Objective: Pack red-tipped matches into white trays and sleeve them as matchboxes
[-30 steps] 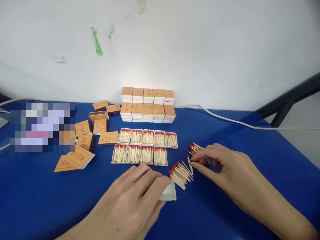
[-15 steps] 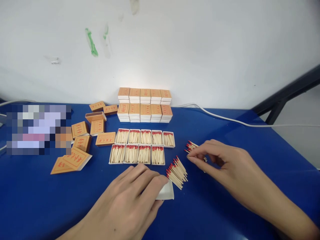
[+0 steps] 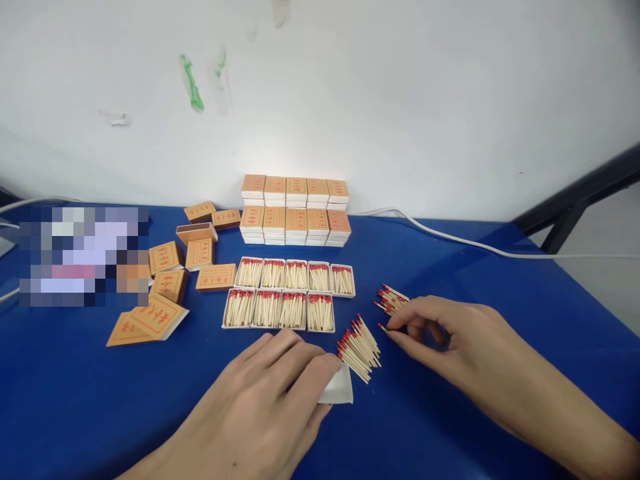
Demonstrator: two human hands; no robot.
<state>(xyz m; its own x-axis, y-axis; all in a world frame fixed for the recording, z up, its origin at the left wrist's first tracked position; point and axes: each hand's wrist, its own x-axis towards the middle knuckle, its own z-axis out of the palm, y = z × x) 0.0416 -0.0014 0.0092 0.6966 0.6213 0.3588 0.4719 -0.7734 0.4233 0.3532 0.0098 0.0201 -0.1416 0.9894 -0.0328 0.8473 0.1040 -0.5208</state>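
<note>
My left hand (image 3: 273, 393) lies over a white matchbox tray (image 3: 340, 390), its fingers curled round the tray and hiding most of it. A pile of red-tipped matches (image 3: 360, 347) rests against the tray's far corner. My right hand (image 3: 445, 337) sits to the right of that pile, thumb and forefinger pinched on a single match (image 3: 384, 327). A smaller heap of loose matches (image 3: 391, 299) lies just beyond its fingertips. Whether more matches lie under the right palm is hidden.
Several filled trays (image 3: 290, 293) stand in two rows on the blue table (image 3: 75, 400). Closed matchboxes are stacked (image 3: 295, 210) against the white wall. Orange sleeves (image 3: 170, 267) lie scattered left. A white cable (image 3: 450, 237) runs along the back right.
My right hand has slid a little toward me and now pinches one match near the pile. The left hand has stayed on the tray.
</note>
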